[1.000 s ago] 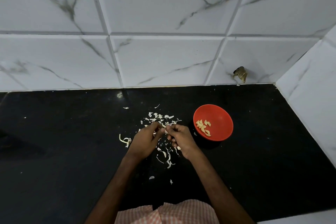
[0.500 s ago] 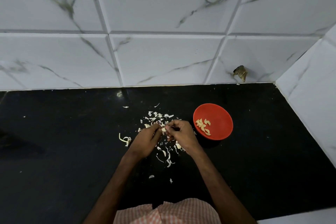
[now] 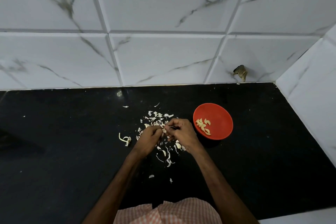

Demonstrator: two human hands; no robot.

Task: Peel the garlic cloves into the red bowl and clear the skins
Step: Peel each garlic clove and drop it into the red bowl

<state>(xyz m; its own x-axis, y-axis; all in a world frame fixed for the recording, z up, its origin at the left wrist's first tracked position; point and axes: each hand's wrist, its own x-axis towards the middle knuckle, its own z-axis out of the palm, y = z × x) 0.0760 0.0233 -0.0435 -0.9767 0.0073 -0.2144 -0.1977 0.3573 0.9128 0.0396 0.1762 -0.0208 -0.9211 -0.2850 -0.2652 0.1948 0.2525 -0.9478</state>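
Observation:
My left hand and my right hand meet over the black counter, fingertips together, pinching a small pale garlic clove between them. White garlic skins lie scattered under and around both hands. The red bowl stands just right of my right hand and holds several peeled cloves. An unpeeled-looking clove lies by my right wrist.
A garlic stem with root end lies left of my left hand. White marble-pattern tiles close the back and the right side. A dark broken spot marks the wall above the bowl.
My right hand has shifted a little up and right while working the clove; my left hand stays on it. Bowl and skins are where they were.

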